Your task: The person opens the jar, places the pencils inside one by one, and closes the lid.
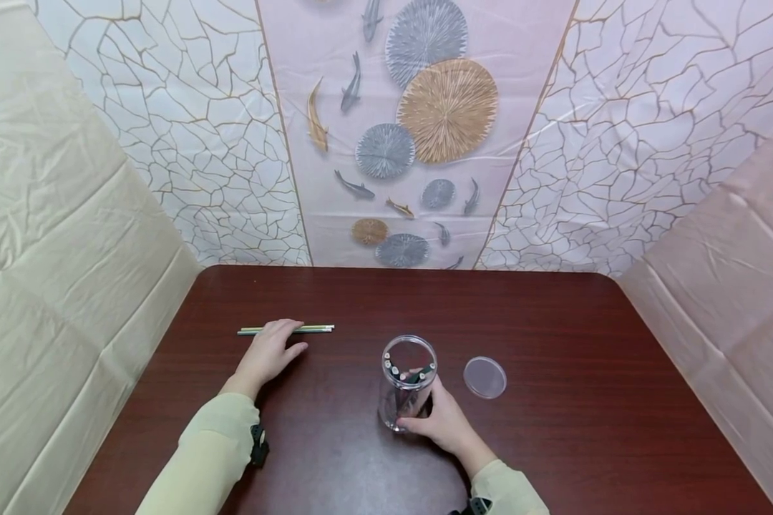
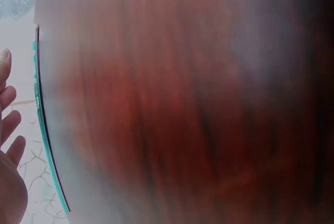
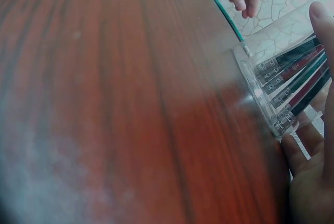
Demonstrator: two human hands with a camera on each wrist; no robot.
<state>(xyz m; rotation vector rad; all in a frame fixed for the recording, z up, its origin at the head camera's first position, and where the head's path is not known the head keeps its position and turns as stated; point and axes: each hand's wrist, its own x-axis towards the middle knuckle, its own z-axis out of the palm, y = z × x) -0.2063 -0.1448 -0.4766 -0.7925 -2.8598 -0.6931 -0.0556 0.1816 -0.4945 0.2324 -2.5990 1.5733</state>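
Observation:
My right hand (image 1: 449,423) grips a clear plastic jar (image 1: 388,404) around its right side, thumb toward the front. Several dark pencils (image 3: 300,72) stand inside it, their metal ends down in the right wrist view. The jar's top is uncovered. Off to the left, my left hand (image 1: 267,357) is over two thin pencils (image 1: 318,329), one yellow-green and one teal, lying side by side. Its fingers are relaxed and cover their middle in the head view. In the left wrist view a gap shows between these fingers (image 2: 11,125) and the teal pencil (image 2: 42,112).
A round clear lid (image 1: 485,378) lies flat on the table to the right of the jar. The dark red-brown wooden table (image 1: 554,322) ends at a patterned curtain (image 1: 386,207) behind, with pale cloth walls (image 1: 58,286) at both sides.

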